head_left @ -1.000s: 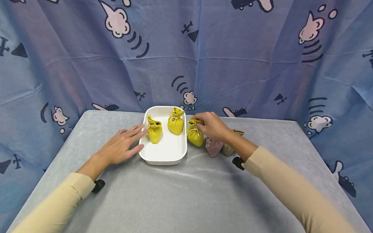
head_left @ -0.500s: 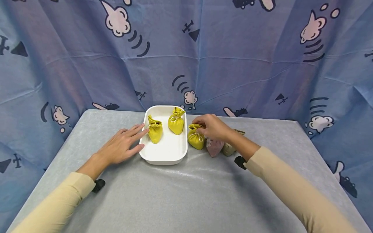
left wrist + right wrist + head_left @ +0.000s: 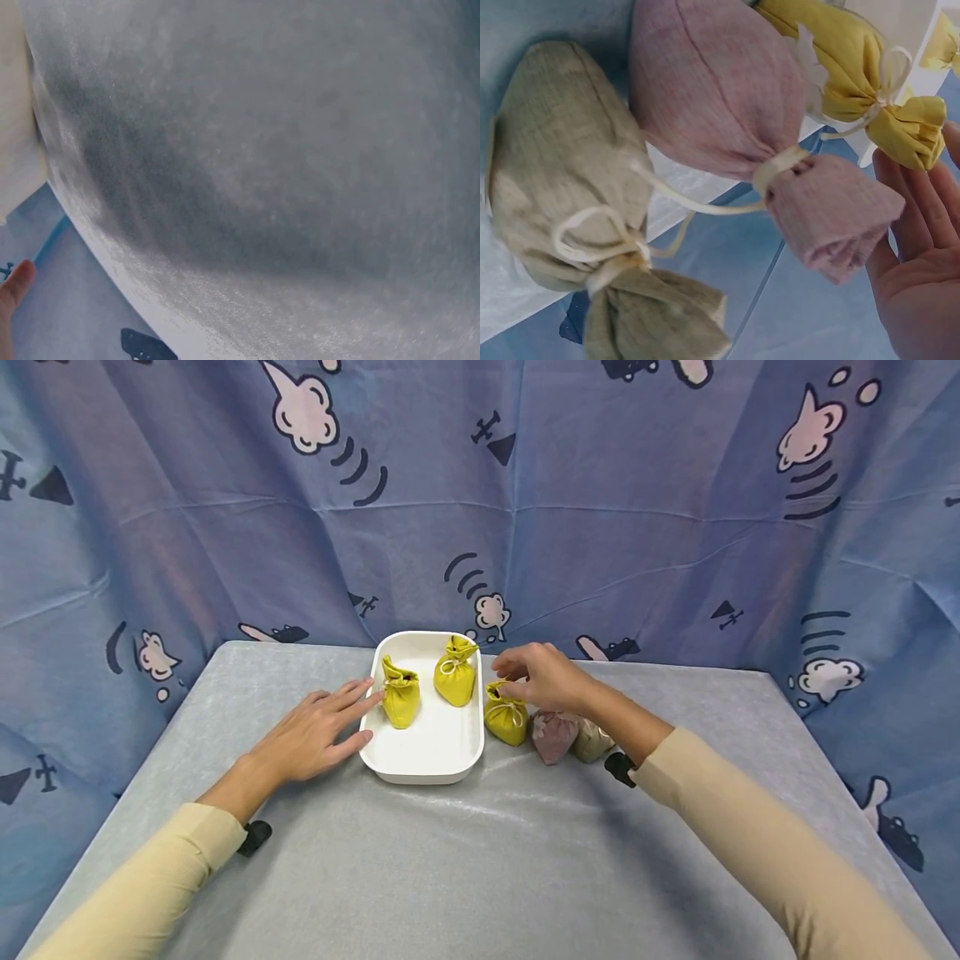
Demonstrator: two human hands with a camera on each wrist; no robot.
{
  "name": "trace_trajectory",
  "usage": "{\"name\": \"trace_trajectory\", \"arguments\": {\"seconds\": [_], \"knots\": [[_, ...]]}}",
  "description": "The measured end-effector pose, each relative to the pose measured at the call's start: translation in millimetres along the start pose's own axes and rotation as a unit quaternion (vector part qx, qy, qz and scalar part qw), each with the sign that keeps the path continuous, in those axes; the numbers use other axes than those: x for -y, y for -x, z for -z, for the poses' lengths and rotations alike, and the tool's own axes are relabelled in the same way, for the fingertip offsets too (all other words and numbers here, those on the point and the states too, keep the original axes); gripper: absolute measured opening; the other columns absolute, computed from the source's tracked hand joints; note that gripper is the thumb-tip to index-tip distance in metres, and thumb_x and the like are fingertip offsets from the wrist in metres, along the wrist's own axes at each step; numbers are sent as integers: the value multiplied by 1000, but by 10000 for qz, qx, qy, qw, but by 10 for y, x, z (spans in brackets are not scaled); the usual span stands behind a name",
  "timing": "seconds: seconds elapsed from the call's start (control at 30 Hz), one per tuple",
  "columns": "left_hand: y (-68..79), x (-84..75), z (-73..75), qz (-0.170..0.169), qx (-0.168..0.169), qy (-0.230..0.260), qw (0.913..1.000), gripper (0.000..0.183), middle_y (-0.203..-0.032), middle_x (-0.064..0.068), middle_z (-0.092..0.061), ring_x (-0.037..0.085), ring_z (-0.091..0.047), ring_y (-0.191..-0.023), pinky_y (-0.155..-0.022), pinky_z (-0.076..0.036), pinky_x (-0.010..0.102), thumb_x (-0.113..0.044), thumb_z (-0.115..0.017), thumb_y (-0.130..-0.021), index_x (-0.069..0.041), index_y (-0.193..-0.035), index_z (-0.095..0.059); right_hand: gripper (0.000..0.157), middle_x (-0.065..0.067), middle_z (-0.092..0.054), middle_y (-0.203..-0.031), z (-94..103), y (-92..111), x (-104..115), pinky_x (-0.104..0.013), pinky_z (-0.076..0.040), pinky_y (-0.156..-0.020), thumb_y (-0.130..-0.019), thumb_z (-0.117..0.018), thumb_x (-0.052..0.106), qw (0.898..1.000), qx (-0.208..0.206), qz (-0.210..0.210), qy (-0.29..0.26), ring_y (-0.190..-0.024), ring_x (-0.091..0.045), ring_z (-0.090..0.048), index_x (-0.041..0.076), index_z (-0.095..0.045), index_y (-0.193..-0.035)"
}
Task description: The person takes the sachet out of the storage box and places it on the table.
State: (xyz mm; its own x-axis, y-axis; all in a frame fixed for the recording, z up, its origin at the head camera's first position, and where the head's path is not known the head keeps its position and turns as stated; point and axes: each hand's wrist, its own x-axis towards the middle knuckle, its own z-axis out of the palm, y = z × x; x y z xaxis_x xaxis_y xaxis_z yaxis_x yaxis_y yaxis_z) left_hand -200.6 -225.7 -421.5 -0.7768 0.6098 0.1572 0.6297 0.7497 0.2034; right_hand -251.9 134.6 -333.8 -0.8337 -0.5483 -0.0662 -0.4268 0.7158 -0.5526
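My left hand (image 3: 315, 735) lies with fingers spread at the left rim of the white tray (image 3: 423, 756); one fingertip of it (image 3: 19, 281) shows in the left wrist view. Inside the tray are two yellow drawstring pouches, a left one (image 3: 401, 702) and a right one (image 3: 454, 681). A third yellow pouch (image 3: 506, 720) stands on the table against the tray's right side. Over its gathered top is my right hand (image 3: 551, 677). The right wrist view shows that hand (image 3: 930, 277) with its fingers extended, right by the yellow pouch's neck (image 3: 911, 131).
Right of the third yellow pouch, a pink pouch (image 3: 555, 739) and a beige pouch (image 3: 592, 743) stand side by side, partly beneath the right forearm. The grey table (image 3: 420, 868) ends at a blue patterned curtain (image 3: 615, 568) behind.
The third yellow pouch has come down slightly beside the tray. My right fingers have loosened from its top and the hand has risen a little. The left hand stays put.
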Motion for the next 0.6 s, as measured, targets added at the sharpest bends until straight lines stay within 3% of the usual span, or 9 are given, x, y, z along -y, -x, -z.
{"name": "trace_trajectory", "arguments": {"seconds": [0.13,0.6], "knots": [[-4,0,3,19,24,8,10000,61,-161,11,-31,31,-34,-145,-106,-35,56,-45,-47,-103,-17,-156,-36,41,-16,-67,-126,23,-25,39,-41,-54,-90,-91,-72,10,10000,-66,71,13,-110,-30,-68,0,-63,-130],[-9,-9,4,-2,17,9,10000,60,-160,11,-31,31,-34,-144,-105,-35,56,-44,-48,-103,-17,-155,-38,58,-10,-52,-147,-53,-217,111,-45,-44,-105,-92,-73,18,9993,-315,-83,-174,-131,-31,-53,5,-51,-144]]}}
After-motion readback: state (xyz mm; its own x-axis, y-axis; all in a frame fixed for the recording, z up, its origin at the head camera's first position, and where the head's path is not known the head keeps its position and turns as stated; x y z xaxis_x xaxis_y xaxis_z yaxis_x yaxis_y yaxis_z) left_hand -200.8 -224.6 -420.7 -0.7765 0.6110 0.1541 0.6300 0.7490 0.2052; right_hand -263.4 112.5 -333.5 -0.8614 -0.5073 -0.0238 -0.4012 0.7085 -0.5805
